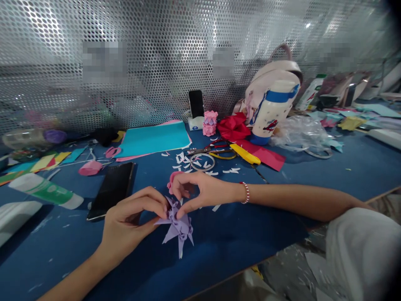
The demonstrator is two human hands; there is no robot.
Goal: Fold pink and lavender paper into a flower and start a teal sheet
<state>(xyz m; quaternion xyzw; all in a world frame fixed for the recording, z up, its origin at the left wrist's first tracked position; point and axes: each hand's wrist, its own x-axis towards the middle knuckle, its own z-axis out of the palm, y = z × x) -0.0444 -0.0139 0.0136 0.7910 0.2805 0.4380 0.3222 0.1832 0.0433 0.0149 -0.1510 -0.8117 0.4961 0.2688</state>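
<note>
A purple folded-paper piece [179, 225] with several pointed tips is held above the blue table. My left hand [133, 217] pinches its upper left side between thumb and fingers. On the top of the paper rests the thumb of my right hand [199, 190], whose other fingers curl above it without gripping it. Just behind the right fingers lies a pink paper piece [171, 184], partly covered by them. White paper scraps [181, 157] are scattered beyond my hands, around a clear tape ring [202, 162].
A black phone [112, 190] and a glue tube [46, 191] lie to the left. Behind are turquoise sheets [150, 139], scissors [205, 150], a yellow cutter [245, 154], red paper [263, 154], a pink paper model [209, 123], a propped phone [196, 103], a bottle [272, 113] and a backpack [260, 79].
</note>
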